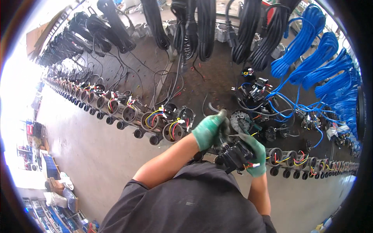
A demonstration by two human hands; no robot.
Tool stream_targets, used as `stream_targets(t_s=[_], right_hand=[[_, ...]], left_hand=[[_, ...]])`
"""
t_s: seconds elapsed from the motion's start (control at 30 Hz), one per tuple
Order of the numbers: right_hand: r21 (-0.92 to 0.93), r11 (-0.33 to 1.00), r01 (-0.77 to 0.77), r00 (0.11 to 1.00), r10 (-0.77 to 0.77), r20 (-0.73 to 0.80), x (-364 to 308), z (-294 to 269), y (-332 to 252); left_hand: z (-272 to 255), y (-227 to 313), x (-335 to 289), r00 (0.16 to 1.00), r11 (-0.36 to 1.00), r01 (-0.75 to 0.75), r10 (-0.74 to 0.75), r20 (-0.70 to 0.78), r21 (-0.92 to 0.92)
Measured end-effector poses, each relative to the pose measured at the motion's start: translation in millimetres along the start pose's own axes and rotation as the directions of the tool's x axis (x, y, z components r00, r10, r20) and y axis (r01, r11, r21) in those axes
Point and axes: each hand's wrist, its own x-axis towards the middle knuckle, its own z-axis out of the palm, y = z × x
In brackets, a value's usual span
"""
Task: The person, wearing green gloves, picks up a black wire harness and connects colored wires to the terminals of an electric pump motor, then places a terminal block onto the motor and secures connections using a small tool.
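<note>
Both of my hands wear green gloves and meet over the near edge of the dark workbench. My right hand [256, 153] grips a black boxy electrical part [235, 156], from which short wires with white-tipped connectors stick out. My left hand [210, 131] is closed just left of the part, its fingers slightly blurred; what they pinch is hidden. Right beyond the hands sits a round, grey, rough-looking piece [239, 121]. A grey cable end [213, 107] curves up beside my left fingertips.
Black cable coils [155, 27] hang along the far side, blue cable coils [307, 39] at the right. Rows of round dark housings [129, 113] with coloured wires line the near edge on both sides. Tangled blue cables [285, 101] and loose electrical parts [259, 89] lie at the right.
</note>
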Motion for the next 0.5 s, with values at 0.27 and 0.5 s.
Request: stream_targets(t_s=[0.27, 0.5], right_hand=[[-0.557, 0.831, 0.02, 0.697, -0.411, -0.587, -79, -93, 28], [-0.213, 0.965, -0.155, 0.745, -0.027, -0.667, -32, -58, 17]], left_hand=[[-88, -11, -35, 0.802, 0.7, -0.356, 0.569, -0.182, 0.619], [-108, 13, -74, 0.577, 0.675, -0.608, 0.738, -0.351, 0.418]])
